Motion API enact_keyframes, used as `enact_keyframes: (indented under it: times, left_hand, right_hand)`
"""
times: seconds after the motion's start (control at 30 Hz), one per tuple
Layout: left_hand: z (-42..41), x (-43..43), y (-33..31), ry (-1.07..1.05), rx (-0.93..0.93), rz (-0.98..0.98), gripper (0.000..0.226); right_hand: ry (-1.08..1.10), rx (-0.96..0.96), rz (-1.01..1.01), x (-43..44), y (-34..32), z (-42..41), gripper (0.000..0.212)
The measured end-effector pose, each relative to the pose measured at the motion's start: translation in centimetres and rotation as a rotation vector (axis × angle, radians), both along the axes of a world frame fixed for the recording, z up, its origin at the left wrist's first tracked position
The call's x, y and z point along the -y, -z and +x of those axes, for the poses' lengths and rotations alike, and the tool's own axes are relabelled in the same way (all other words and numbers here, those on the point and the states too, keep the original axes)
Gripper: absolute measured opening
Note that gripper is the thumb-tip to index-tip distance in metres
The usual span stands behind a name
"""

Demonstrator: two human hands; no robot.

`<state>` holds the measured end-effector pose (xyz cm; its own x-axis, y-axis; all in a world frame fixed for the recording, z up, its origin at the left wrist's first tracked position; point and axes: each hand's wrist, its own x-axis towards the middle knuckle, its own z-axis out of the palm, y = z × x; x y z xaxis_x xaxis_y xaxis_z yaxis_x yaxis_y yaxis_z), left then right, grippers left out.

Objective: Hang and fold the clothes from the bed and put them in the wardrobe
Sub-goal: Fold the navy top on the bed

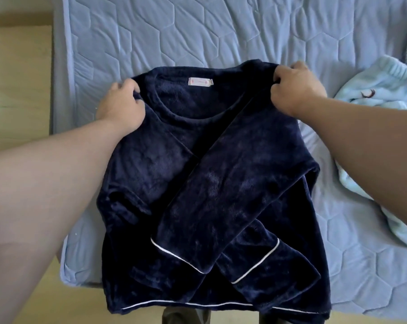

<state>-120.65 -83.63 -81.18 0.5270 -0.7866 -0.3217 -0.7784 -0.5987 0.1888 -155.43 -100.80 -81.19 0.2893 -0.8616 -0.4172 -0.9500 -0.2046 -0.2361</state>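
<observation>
Navy fleece top (212, 183) spread at frame centre on bed (221, 31); shoulders pinched by left hand (120, 106) and right hand (296, 87); fabric soft, thick, probably light; shoulder seams judged best hold; sleeves crossed over front.

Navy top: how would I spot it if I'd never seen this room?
Start at the blue quilted mattress. Across its near edge lies the navy top, sleeves folded over its front, with the left hand and right hand gripping its shoulders. Unlike the pale blue fleece to its right, it is dark, with white piping on cuffs and hem.
</observation>
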Motion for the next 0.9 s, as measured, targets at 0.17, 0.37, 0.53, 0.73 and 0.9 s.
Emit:
enact_keyframes:
  times: [0.17, 0.37, 0.53, 0.73, 0.9]
  left_hand:
    - [1.5, 0.9, -0.4, 0.036, -0.062, 0.049, 0.014]
    - [2.1, 2.3, 0.2, -0.047, 0.017, -0.036, 0.018]
    - [1.5, 2.9, 0.7, -0.132, -0.023, -0.063, 0.032]
    - [1.5, 4.9, -1.4, -0.091, 0.007, 0.116, 0.026]
    - [0.0, 2.5, -4.5, -0.109, 0.045, 0.005, 0.019]
  right_hand:
    - [0.153, -0.006, -0.024, 2.0, -0.5, -1.6, 0.028]
    - [0.201, -0.052, 0.067, 2.5, 1.0, -0.7, 0.033]
    - [0.358, 0.199, 0.074, 1.7, 1.5, -0.8, 0.027]
    - [0.322, 0.264, 0.054, 1.8, 0.1, -1.1, 0.033]
    - [0.346, 0.359, 0.007, 0.0, -3.8, -0.1, 0.057]
